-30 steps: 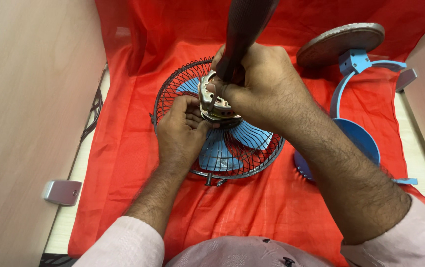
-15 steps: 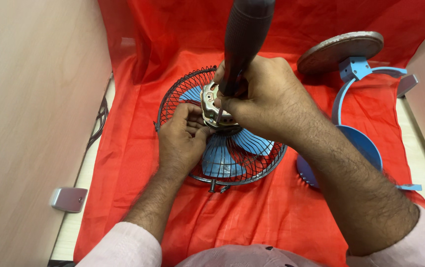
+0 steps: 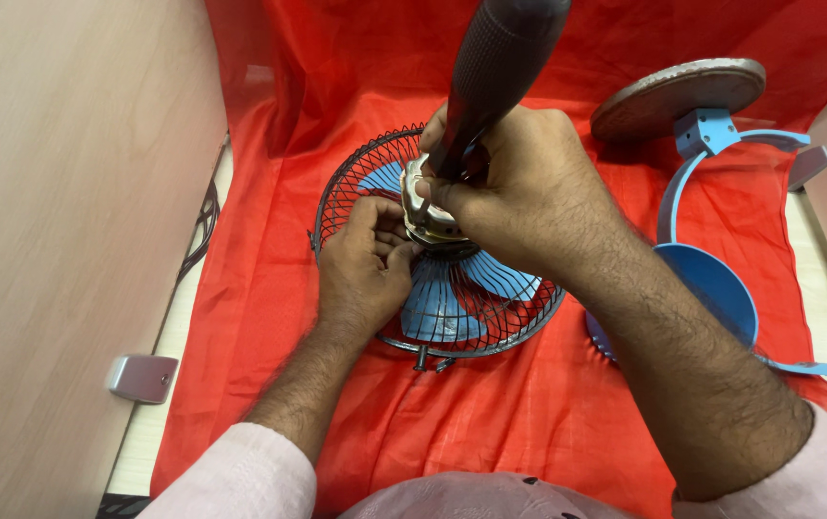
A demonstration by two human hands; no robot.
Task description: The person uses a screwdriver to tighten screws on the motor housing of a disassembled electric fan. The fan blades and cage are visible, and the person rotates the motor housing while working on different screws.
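Note:
A small fan with blue blades lies face down in its black wire cage on a red cloth. Its silver motor sticks up in the middle. My left hand rests on the cage and pinches the motor's lower side. My right hand is closed around the shaft of a screwdriver with a dark grip, held upright over the motor. The tip is hidden behind my fingers.
A blue fan housing with its yoke and a round grey base lie at the right on the cloth. A beige wall panel stands at the left, with a black cable and a grey bracket beside it.
Both hands keep their hold on the motor and the screwdriver. The screwdriver's handle has tilted slightly to the right.

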